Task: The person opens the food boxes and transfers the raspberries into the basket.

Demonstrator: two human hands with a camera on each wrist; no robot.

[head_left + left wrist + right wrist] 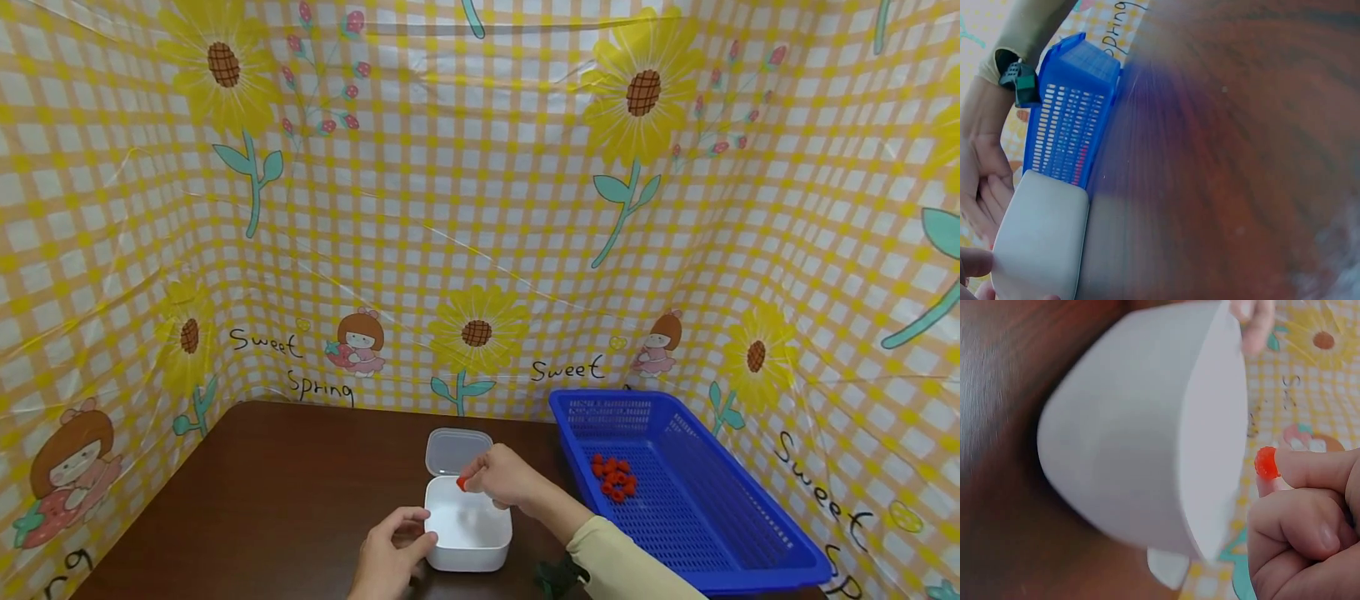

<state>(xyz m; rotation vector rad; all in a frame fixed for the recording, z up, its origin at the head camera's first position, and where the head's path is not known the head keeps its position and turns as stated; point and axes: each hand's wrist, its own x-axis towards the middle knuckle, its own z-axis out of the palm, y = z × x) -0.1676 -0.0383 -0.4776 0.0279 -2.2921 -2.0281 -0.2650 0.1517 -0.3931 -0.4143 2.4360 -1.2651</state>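
My right hand [504, 477] pinches a small red raspberry [1267, 463] between thumb and finger, above the far part of a square white box [468, 563]. In the right wrist view the raspberry is bumpy and sits outside the box's rim line. My left hand [392, 550] holds the box at its left side, fingers at the rim and thumb by the near corner. The box stands uncovered, its inside white. Several more red raspberries [613, 478] lie together in the left part of a blue slotted basket [693, 533].
Behind the box lies a translucent lid [454, 451] on the dark brown table [300, 467]. The basket's raised wall borders the right arm. A dark strapped device [558, 577] is at the right wrist. Patterned cloth [480, 250] encloses the back and sides.
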